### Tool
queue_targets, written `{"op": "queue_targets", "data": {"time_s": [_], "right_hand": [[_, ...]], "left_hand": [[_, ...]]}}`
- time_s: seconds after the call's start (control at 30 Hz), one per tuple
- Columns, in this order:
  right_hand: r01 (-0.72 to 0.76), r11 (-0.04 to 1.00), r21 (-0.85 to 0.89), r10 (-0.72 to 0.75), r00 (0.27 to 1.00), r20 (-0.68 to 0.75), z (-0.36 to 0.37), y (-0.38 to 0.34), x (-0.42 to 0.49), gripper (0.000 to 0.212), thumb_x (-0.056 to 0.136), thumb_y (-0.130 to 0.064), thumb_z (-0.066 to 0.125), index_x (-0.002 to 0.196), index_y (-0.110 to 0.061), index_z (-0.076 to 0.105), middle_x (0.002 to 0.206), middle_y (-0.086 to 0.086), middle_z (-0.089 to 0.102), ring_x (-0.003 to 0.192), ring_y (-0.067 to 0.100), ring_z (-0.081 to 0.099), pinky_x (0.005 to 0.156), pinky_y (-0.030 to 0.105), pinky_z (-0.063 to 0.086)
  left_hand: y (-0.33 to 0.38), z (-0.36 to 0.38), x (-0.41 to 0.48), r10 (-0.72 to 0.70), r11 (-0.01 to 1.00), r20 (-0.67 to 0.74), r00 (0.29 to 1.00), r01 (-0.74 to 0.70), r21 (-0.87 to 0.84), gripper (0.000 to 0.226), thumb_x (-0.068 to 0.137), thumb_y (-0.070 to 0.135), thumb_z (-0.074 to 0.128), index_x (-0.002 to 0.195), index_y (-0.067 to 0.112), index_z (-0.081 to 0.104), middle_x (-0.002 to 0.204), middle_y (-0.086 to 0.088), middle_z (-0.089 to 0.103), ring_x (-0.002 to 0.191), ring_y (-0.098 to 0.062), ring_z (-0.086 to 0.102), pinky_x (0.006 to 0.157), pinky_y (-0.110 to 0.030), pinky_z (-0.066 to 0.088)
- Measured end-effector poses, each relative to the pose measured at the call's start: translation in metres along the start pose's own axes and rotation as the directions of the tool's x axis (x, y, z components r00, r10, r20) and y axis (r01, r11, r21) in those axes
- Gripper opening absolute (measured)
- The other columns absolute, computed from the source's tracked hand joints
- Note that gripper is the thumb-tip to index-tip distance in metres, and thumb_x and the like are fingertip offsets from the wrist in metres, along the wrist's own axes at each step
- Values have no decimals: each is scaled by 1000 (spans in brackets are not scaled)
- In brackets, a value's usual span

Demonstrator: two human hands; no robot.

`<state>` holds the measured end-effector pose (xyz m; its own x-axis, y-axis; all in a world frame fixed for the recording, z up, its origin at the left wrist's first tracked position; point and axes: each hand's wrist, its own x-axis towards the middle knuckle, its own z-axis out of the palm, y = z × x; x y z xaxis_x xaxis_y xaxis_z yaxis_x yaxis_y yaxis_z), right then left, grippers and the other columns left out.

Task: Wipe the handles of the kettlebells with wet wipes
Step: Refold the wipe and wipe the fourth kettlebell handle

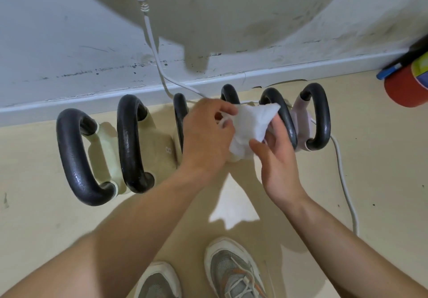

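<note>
A crumpled white wet wipe [251, 127] is held between both hands above a row of kettlebells lined up along the baseboard [139, 94]. The left hand [206, 140] has its fingers curled, pinching the wipe's left edge; the right hand [278, 158] is half open, fingers spread, the wipe caught between thumb and fingertips. The wipe is judged soft, limp and damp, easily bunched; it is best gripped as a wad in the palm and wrapped around a handle. Six black handles are visible: far-left handle [71, 156], second handle [127, 145], third handle [179, 117] partly hidden by the left hand, fourth handle [230, 94], fifth handle [280, 110] just behind the wipe, far-right handle [320, 114]. The handles look stiff, pebbled, slightly glossy; the kettlebells are judged heavy and unlikely to shift under wiping. A white cable [345, 182] runs behind the row. No containers or wipe pack are seen.
</note>
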<state>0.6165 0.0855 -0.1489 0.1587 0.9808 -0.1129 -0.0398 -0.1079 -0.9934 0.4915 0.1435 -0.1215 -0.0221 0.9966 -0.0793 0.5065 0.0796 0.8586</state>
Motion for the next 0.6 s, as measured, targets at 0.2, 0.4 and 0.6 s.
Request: {"op": "queue_targets", "data": {"time_s": [0.2, 0.4, 0.6], "right_hand": [[-162, 843, -512, 100, 984, -147, -7, -7, 14, 26, 93, -12, 54, 115, 1, 58, 101, 11, 64, 87, 9, 57, 79, 35, 48], [4, 846, -533, 125, 970, 207, 5, 0, 9, 61, 104, -29, 45, 161, -34, 24, 167, -22, 12, 136, -30, 1, 103, -3, 9], [91, 939, -332, 8, 958, 286, 9, 4, 53, 51, 93, -10, 43, 144, -14, 42, 110, -13, 60, 95, -7, 53, 88, 15, 39]], "left_hand": [[-5, 7, 31, 79, 970, -63, 995, -62, 236, 26, 86, 4, 55, 82, 29, 59, 99, 13, 48, 85, -3, 47, 102, -21, 33], [-19, 7, 31, 223, 858, 54, 973, -222, 463, 19, 89, 12, 54, 100, 21, 66, 131, 2, 48, 121, -17, 50, 109, -26, 25], [-17, -1, 40, 288, 885, 271, 919, -363, 290, 38, 100, 14, 39, 131, 20, 60, 137, 4, 58, 128, -11, 50, 108, -24, 37]]}}
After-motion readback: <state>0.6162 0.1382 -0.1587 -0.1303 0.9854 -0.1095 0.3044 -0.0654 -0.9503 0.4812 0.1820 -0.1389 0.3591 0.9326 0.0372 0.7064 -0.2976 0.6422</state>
